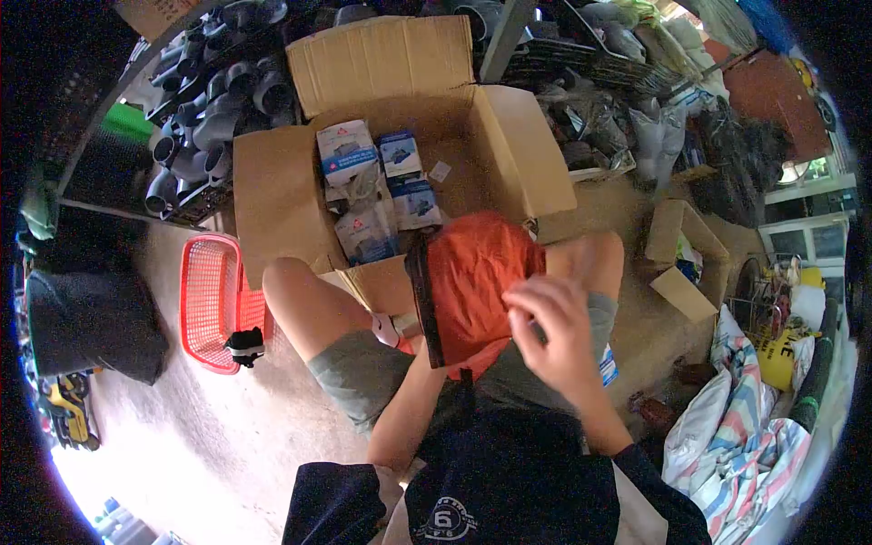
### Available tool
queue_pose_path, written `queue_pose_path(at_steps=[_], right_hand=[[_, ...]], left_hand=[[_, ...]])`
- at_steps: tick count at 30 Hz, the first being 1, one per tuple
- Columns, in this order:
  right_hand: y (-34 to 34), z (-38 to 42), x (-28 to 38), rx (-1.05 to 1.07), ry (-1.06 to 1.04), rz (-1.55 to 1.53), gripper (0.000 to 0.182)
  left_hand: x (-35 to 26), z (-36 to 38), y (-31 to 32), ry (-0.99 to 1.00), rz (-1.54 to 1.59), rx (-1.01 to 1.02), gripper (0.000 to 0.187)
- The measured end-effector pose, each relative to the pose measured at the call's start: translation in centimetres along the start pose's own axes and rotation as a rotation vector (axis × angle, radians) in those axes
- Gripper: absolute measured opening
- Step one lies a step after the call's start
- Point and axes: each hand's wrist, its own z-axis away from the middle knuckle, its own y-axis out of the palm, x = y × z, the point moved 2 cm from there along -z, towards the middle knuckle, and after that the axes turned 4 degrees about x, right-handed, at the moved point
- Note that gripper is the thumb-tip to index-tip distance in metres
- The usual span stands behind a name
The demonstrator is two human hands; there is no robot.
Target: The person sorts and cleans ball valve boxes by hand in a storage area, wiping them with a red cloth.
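Observation:
An orange-red fabric bag (481, 282) with a dark edge lies over my lap, in front of a large open cardboard box (272, 195). My left hand (422, 350) is at the bag's lower left edge, its fingers hidden by the fabric. Raised at the bag's right side, my right hand (549, 331) has bent fingers and is blurred; whether it holds anything is unclear. Inside the box, several blue and white packages (345, 150) stand at the left, some in clear plastic, and a small white label (440, 171) lies on the bottom.
A red plastic basket (211, 304) stands at the left, a small black object (245, 346) at its edge. Grey pipe fittings (218, 127) fill a rack behind. On the right are a smaller open box (686, 254) and striped sacks (736, 427).

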Motion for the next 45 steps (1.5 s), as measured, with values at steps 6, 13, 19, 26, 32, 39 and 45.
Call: queue_pose_path(at_steps=[6, 13, 19, 26, 32, 39, 45], right_hand=[[-2.7, -3.2, -7.4, -0.146, 0.854, -0.227, 0.031], [4.0, 3.1, -10.9, 0.135, 0.98, -1.731, 0.082], [4.5, 2.8, -6.6, 0.117, 0.993, -1.937, 0.058], [4.6, 3.2, -7.9, 0.165, 1.156, -1.548, 0.053], [3.6, 1.4, -8.5, 0.157, 0.757, -1.146, 0.039], [2.5, 0.1, -10.5, 0.186, 0.579, -0.858, 0.031], [5.3, 1.9, -13.6, 0.281, 0.732, -1.053, 0.033]], left_hand=[[1.1, -0.5, -0.1, -0.027, -0.022, -0.007, 0.055], [0.3, -0.3, 0.4, -0.025, -0.032, -0.021, 0.06], [-0.3, 0.0, 0.3, -0.032, -0.097, -0.059, 0.064], [-1.0, 0.4, 0.0, -0.028, -0.192, -0.12, 0.068], [-3.3, 2.0, 5.2, -0.094, -0.455, -0.232, 0.072], [-5.4, 0.7, 4.9, -0.091, -0.637, -0.12, 0.061], [-6.3, 1.0, 3.0, 0.142, -1.22, -0.219, 0.028]])
